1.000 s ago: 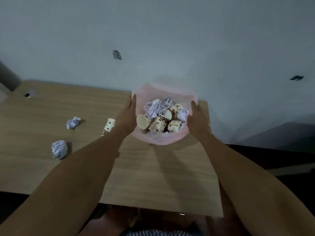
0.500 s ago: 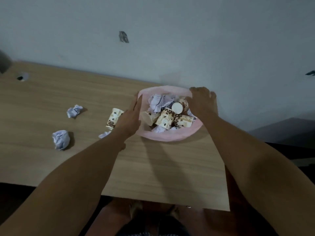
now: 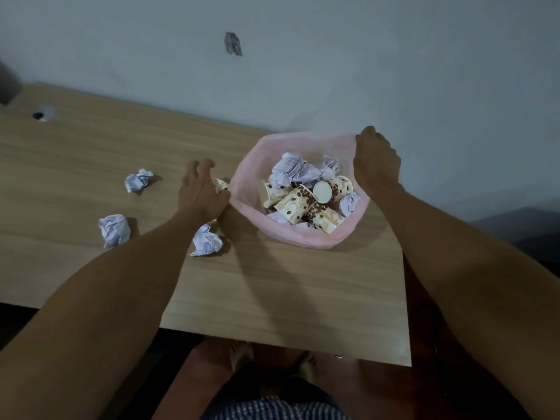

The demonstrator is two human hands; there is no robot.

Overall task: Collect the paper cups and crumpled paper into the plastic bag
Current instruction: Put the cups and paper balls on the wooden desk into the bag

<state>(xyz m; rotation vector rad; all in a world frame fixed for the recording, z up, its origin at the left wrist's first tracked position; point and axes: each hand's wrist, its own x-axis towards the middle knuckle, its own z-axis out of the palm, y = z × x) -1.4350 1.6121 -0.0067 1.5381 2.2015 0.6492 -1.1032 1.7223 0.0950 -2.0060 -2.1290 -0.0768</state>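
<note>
A pink plastic bag (image 3: 244, 180) stands open on the right part of the wooden table (image 3: 272, 286). Inside it lie several bean-patterned paper cups (image 3: 298, 203) and crumpled paper balls (image 3: 291, 169). My right hand (image 3: 375, 165) pinches the bag's far right rim and holds it up. My left hand (image 3: 198, 189) is just left of the bag, fingers spread over a loose paper cup (image 3: 221, 184) that is mostly hidden under it. Three crumpled papers lie on the table: one by my left wrist (image 3: 207, 241), one further left (image 3: 114, 229), one behind it (image 3: 138, 180).
The table's right edge runs close past the bag, and its front edge is near my body. A round cable hole (image 3: 41, 115) sits at the far left. A grey wall (image 3: 303, 71) rises right behind the table.
My left hand has left the bag's side and moved left onto the loose cup. My right hand has slid to the bag's far rim and lifted it. The bag mouth stands wider.
</note>
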